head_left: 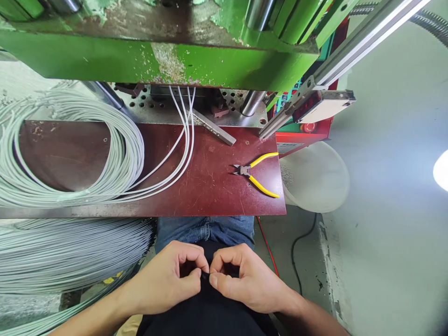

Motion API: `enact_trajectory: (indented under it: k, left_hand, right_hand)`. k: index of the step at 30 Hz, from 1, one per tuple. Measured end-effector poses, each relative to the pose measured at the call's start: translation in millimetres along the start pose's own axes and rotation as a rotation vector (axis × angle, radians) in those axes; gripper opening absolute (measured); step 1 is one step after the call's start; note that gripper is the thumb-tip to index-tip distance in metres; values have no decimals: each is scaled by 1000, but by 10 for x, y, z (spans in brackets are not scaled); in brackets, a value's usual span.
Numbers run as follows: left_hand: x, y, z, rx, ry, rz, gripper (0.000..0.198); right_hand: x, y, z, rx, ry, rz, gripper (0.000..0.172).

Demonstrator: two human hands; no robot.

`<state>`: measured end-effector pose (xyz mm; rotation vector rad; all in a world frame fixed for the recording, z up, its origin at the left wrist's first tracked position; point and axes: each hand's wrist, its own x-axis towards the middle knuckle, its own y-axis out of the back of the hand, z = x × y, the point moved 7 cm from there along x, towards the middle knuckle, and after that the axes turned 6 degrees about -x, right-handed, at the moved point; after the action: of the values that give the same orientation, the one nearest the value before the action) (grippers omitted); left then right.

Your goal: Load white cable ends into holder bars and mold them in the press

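Close to my dark shirt (206, 310), my left hand (175, 277) and my right hand (241, 277) meet with thumbs and index fingertips pinched. A small dark bit shows between the fingertips; whether it is part of the shirt or a separate piece I cannot tell. Beyond them, yellow-handled cutting pliers (244, 170) lie spread on the reddish-brown table (210, 186). A big coil of white cable (129, 144) rests at the table's left, and several cable ends (191, 121) run from it under the green press.
The green press (224, 67) stands over the table's back. A slim metal bar (214, 129) lies beneath its edge. To the right are a metal rail (343, 44), a red emergency button (308, 127) and a white bucket (315, 177). Bundled grey cables (73, 256) lie low at left.
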<state>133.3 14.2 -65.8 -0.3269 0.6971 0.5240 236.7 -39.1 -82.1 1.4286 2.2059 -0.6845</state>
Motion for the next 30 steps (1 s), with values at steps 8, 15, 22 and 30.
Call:
enact_trajectory:
  k: [8,15,22,30]
  left_hand:
    - [-5,-22,-66,23,34,11,8]
    - [-6,-3,-52,-16,24,-3,11]
    - [-2,11,-43,0,9,-22,12]
    - [29,-28,-57,-69,22,-47,14]
  right_hand:
    - [3,-15,14,0,-19,-8,12]
    - [-2,-8,33,16,-13,-9,11]
    - [7,9,27,12,-10,-16,15]
    - [1,-11,31,18,3,-24,15]
